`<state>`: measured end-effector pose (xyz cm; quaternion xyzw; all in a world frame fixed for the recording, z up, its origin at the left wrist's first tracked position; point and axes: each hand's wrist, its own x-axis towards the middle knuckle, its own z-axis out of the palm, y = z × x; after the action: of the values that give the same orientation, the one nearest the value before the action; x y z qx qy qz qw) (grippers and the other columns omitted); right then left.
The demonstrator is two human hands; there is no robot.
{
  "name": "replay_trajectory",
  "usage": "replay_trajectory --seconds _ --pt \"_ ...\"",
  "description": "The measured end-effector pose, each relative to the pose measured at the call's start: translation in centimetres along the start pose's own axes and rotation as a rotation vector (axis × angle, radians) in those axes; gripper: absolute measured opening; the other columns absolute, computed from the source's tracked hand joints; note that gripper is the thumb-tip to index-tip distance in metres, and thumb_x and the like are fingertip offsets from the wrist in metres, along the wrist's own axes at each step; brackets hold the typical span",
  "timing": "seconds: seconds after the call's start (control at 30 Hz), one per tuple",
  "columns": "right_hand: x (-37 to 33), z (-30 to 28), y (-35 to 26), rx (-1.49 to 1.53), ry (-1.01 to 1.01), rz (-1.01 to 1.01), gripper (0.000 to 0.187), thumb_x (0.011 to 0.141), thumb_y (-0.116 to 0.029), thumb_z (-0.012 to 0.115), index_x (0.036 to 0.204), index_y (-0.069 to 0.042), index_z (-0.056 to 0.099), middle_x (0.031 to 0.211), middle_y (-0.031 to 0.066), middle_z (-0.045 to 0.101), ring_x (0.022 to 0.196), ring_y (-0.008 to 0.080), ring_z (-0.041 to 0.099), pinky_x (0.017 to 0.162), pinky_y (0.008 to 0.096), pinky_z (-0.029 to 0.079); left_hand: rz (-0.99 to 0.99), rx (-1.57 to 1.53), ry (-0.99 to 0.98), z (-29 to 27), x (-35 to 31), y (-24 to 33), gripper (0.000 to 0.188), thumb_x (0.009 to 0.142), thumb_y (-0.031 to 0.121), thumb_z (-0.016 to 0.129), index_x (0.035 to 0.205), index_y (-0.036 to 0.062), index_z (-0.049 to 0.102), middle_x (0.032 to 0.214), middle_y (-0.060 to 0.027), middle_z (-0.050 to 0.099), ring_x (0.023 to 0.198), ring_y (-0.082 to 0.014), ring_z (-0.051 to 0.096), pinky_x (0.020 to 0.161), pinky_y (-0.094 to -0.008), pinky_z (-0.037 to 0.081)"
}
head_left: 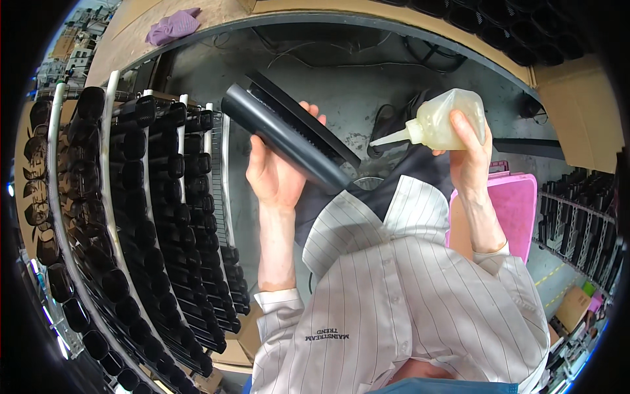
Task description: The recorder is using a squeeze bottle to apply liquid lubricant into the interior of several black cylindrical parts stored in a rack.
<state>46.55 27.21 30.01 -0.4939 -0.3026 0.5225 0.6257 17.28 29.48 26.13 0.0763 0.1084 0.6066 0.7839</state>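
Observation:
In my left hand (279,174) lies a long dark grey plastic housing (282,134), rounded on one side, with a narrow black strip along its far side. The fingertips show beyond that strip. My right hand (469,151) grips a translucent squeeze bottle (453,118) with cloudy, yellowish contents. The bottle is tipped on its side, and its tapered nozzle (388,138) points left toward the housing. A gap separates the nozzle tip from the housing.
At the left stands a tall rack (108,171) filled with rows of black plastic parts. A purple cloth (173,26) rests on the bench (125,33) at the far left. Near my right arm is a pink bin (518,210); a cardboard box (577,111) stands at the far right.

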Motion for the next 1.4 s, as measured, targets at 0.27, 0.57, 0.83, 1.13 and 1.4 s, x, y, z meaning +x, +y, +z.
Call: replay_trajectory --seconds 0.27,0.57,0.83,1.13,1.4 --pt "-0.2 -0.5 -0.3 -0.033 0.028 -0.042 0.049 0.086 -0.021 0.074 0.124 0.003 0.054 0.104 0.0162 0.062 0.079 0.0210 0.064 0.053 0.0257 0.053 0.219 0.530 -0.112 0.5 -0.9 -0.5 0.066 0.083 0.024 0.078 0.139 0.0049 0.047 0.141 -0.0162 0.051 0.142 -0.0366 0.039 0.123 -0.0545 0.020" --pt "-0.1 -0.5 1.5 -0.065 0.070 -0.096 0.050 0.086 -0.020 0.076 0.124 0.003 0.053 0.104 0.0163 0.062 0.079 0.0215 0.065 0.052 0.0253 0.053 0.628 1.650 -0.417 5.1 -2.3 -0.7 0.065 0.069 0.004 0.082 0.128 -0.0005 0.055 0.124 -0.0157 0.064 0.121 -0.0347 0.060 0.112 -0.0493 0.042" --pt "0.2 -0.6 2.5 -0.074 0.087 -0.093 0.048 0.087 -0.020 0.077 0.122 0.002 0.053 0.104 0.0168 0.062 0.074 0.0215 0.065 0.052 0.0255 0.052 0.542 1.630 -0.510 7.5 -0.9 -2.2 0.068 0.063 -0.001 0.081 0.127 0.0015 0.057 0.127 -0.0129 0.063 0.118 -0.0308 0.061 0.110 -0.0466 0.044" --pt "0.3 0.2 2.4 -0.053 0.070 -0.053 0.047 0.087 -0.020 0.077 0.121 0.003 0.054 0.101 0.0161 0.062 0.069 0.0201 0.064 0.051 0.0239 0.051 0.517 1.650 -0.565 7.5 -0.6 -2.3 0.070 0.063 -0.002 0.081 0.128 0.0022 0.056 0.128 -0.0116 0.063 0.118 -0.0297 0.060 0.111 -0.0471 0.043" --pt "1.1 0.9 2.0 -0.080 0.033 -0.012 0.050 0.086 -0.021 0.078 0.121 0.006 0.053 0.098 0.0158 0.064 0.063 0.0186 0.063 0.050 0.0226 0.050 0.469 1.693 -0.566 7.9 -0.5 -2.0 0.068 0.066 -0.003 0.078 0.129 0.0017 0.056 0.129 -0.0123 0.062 0.119 -0.0305 0.060 0.112 -0.0479 0.043"
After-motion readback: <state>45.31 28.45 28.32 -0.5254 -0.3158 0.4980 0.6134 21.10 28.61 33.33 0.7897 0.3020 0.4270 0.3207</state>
